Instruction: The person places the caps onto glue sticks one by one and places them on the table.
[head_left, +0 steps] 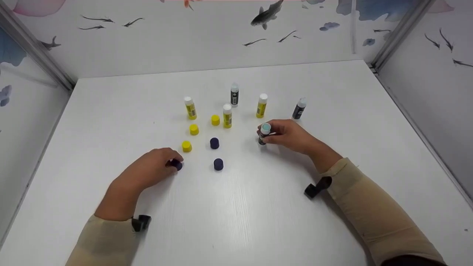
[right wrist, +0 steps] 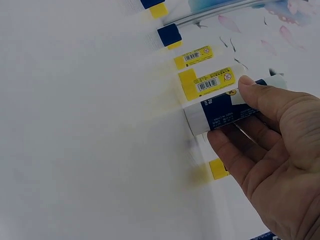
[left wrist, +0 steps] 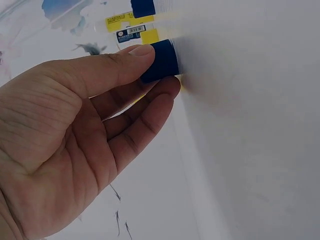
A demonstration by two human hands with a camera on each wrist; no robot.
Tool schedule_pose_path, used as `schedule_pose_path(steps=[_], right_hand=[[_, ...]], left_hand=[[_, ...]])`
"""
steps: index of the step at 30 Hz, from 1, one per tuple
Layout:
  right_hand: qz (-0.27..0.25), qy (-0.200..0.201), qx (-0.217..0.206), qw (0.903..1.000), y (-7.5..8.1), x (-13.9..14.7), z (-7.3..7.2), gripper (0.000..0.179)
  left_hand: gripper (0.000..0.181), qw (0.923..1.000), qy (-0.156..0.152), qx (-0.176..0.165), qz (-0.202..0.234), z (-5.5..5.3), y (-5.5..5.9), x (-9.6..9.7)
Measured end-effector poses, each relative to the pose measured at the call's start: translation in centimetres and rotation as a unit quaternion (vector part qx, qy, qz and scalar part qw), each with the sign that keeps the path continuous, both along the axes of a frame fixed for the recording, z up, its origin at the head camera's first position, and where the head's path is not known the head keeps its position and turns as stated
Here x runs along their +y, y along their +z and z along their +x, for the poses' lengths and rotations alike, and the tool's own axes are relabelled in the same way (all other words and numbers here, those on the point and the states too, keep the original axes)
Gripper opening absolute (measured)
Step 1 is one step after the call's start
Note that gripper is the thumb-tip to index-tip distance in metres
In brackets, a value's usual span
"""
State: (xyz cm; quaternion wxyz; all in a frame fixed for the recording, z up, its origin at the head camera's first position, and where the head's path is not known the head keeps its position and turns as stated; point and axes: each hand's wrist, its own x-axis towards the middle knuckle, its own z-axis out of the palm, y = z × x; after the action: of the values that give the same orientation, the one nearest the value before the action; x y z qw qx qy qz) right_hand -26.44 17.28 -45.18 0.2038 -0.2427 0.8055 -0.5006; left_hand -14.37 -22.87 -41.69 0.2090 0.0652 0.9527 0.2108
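Note:
At the left, my left hand (head_left: 149, 170) pinches a dark blue cap (left wrist: 162, 61) between thumb and fingers, down at the tabletop. My right hand (head_left: 290, 136) grips an uncapped glue stick (right wrist: 220, 112) with a dark blue label, upright, its pale blue-green top (head_left: 265, 126) showing. Two more dark blue caps, one farther (head_left: 214, 143) and one nearer (head_left: 218, 164), lie between the hands. Beyond the left hand are three yellow caps, including a near one (head_left: 186, 146). The left fingertips are partly hidden in the head view.
Three yellow glue sticks stand at left (head_left: 190, 108), centre (head_left: 227, 116) and right (head_left: 261, 106). Two dark-labelled glue sticks stand behind (head_left: 234, 95) and at far right (head_left: 299, 108). Patterned panels (head_left: 166, 40) border the white table (head_left: 229, 221).

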Motion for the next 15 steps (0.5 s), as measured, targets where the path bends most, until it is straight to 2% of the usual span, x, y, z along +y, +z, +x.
schedule_pose_path(steps=[5,15], right_hand=[[-0.005,0.002,-0.002,1.0000,0.07,0.09,0.11,0.030],[-0.032,-0.008,-0.022,0.9992,0.33,0.34,0.43,0.034]], left_hand=[[0.034,0.9999,0.004,-0.007,0.008,0.00,0.09,-0.03],[0.030,0.9999,-0.001,0.004,0.016,0.07,0.27,-0.26]])
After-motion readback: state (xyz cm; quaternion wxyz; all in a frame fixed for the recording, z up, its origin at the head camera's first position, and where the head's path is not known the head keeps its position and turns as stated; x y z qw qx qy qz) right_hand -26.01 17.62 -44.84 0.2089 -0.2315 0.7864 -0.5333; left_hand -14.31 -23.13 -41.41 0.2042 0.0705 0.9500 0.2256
